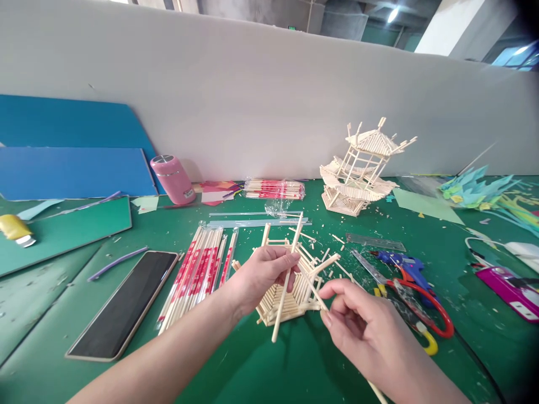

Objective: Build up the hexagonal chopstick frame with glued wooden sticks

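Note:
My left hand is closed on a small roof-like frame of pale wooden sticks, held just above the green mat. One long stick runs slantwise through it under my left fingers. My right hand pinches a thin stick at the frame's right edge, fingers pressed together. A finished stick pavilion model stands at the back of the table.
Wrapped chopsticks lie left of my hands, beside a phone. Red-handled scissors, a blue glue gun and a ruler lie to the right. A pink bottle and another chopstick pack sit near the wall.

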Action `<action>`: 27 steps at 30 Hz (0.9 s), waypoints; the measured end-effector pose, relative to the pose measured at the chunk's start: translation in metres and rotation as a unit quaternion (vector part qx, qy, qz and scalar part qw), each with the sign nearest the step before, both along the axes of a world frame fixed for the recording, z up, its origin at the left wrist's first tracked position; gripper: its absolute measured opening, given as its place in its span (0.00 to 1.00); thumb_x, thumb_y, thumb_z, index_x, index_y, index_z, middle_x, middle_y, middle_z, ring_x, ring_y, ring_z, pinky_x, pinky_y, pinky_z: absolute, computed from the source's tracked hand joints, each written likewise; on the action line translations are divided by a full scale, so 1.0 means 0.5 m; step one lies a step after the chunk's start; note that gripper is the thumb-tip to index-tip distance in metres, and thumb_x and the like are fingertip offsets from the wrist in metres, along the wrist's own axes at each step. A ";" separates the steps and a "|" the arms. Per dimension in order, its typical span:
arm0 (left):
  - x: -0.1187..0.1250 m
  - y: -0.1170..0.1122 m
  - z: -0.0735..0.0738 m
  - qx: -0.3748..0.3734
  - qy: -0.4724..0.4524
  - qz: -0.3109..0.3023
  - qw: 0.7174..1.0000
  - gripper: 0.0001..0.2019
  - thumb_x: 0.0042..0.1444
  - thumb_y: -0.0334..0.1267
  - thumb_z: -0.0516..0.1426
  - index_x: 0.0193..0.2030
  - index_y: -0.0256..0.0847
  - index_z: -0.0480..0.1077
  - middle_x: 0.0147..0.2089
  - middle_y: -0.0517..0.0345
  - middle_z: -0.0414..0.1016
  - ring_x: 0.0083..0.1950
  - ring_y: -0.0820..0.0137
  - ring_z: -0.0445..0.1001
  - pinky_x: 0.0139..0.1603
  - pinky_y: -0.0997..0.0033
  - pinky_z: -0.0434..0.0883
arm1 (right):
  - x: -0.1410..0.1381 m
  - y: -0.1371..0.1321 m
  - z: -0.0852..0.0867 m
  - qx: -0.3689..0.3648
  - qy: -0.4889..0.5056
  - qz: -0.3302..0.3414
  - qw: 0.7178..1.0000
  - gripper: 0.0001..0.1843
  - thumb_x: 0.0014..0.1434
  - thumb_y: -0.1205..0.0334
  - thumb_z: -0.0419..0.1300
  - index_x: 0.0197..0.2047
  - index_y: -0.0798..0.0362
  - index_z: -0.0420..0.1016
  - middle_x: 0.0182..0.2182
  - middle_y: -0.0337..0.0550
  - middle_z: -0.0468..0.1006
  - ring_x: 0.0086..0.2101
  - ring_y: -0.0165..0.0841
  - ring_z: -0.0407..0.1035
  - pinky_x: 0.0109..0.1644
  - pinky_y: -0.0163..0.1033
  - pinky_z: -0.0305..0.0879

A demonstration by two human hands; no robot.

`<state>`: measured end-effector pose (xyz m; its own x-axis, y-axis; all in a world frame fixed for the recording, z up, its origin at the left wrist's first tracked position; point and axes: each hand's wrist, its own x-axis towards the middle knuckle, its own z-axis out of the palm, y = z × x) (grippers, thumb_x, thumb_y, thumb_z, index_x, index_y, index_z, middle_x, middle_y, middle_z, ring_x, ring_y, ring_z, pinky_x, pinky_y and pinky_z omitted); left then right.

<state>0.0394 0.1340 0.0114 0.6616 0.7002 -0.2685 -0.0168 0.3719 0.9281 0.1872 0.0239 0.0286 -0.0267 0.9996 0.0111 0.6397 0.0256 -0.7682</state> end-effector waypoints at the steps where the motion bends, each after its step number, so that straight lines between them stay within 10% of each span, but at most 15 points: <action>1: 0.000 0.000 0.000 0.000 0.000 0.002 1.000 0.13 0.54 0.40 0.53 0.22 0.36 0.66 0.15 0.63 0.64 0.18 0.77 0.61 0.25 0.74 0.58 | 0.000 -0.001 0.000 0.000 0.003 -0.005 1.000 0.06 0.53 0.63 0.51 0.36 0.50 0.63 0.16 0.30 0.60 0.17 0.26 0.55 0.19 0.30 0.53; 27: 0.000 0.000 -0.001 0.017 0.000 0.000 1.000 0.13 0.54 0.41 0.53 0.22 0.36 0.67 0.13 0.64 0.64 0.18 0.78 0.61 0.27 0.74 0.59 | 0.048 0.016 -0.043 -0.112 0.142 0.007 0.984 0.12 0.60 0.55 0.49 0.43 0.49 0.67 0.27 0.36 0.64 0.28 0.27 0.58 0.30 0.31 0.57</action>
<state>0.0392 0.1338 0.0110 0.6615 0.7087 -0.2453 -0.0161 0.3405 0.9401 0.2112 0.0318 0.0070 -0.0686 0.9774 -0.2001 0.3998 -0.1568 -0.9031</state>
